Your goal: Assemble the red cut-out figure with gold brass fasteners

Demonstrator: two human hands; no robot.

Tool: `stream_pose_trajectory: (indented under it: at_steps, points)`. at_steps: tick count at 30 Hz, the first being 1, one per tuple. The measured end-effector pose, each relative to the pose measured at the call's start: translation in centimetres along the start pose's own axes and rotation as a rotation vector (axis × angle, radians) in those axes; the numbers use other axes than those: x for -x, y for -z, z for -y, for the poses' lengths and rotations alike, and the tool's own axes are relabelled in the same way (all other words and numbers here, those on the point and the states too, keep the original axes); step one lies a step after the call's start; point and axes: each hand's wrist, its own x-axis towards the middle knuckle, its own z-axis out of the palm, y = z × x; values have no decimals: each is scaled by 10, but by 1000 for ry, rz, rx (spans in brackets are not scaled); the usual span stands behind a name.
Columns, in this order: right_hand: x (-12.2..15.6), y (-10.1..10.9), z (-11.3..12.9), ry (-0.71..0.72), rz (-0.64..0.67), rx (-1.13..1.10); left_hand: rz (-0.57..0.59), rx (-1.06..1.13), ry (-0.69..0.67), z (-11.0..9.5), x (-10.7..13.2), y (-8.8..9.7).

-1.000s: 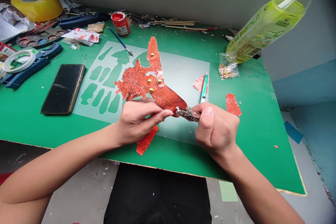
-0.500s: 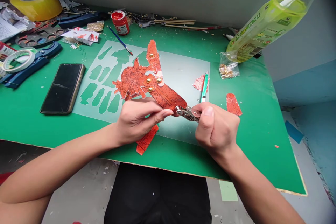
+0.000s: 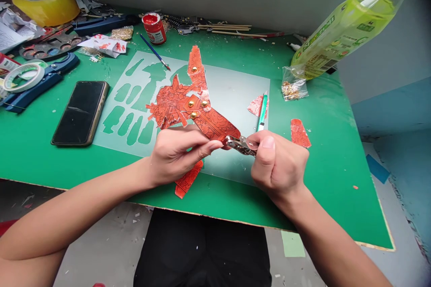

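A red patterned cut-out figure [image 3: 213, 122], its parts joined by gold round studs, is pinched at its lower edge by my left hand [image 3: 180, 152]. My right hand [image 3: 281, 161] is closed around the handles of a silver hole punch [image 3: 240, 144]. The punch's jaws are over the lower right end of the figure, close to my left thumb; what lies between them is hidden. Partly beneath my left hand lies a loose red patterned piece [image 3: 188, 181]. A green craft knife [image 3: 262, 112] rests on a pale red scrap [image 3: 255, 106] beyond my right hand.
Under the figure lies a translucent sheet [image 3: 235, 83] with cut-out shapes. A phone [image 3: 80, 113], a paintbrush [image 3: 155, 51] and a red paint jar [image 3: 154, 29] are left. At right stand a tilted bottle [image 3: 340, 31], a bag of gold studs [image 3: 294, 85] and another red piece [image 3: 299, 133].
The upper parts of the figure have shifted very slightly. Both hands and the hole punch keep nearly the same position and grip.
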Motion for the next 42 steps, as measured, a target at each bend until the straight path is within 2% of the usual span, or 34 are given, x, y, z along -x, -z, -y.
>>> stream_pose_trajectory:
  at_steps: [13,28,42]
  points:
    - [-1,0,-1,4,-4,11,50,12,108,-2,3,0]
    - [1,-1,-3,43,-39,59,60,50,158,-2,3,0]
    - [2,-2,-3,60,-36,92,82,222,348,-7,1,-2]
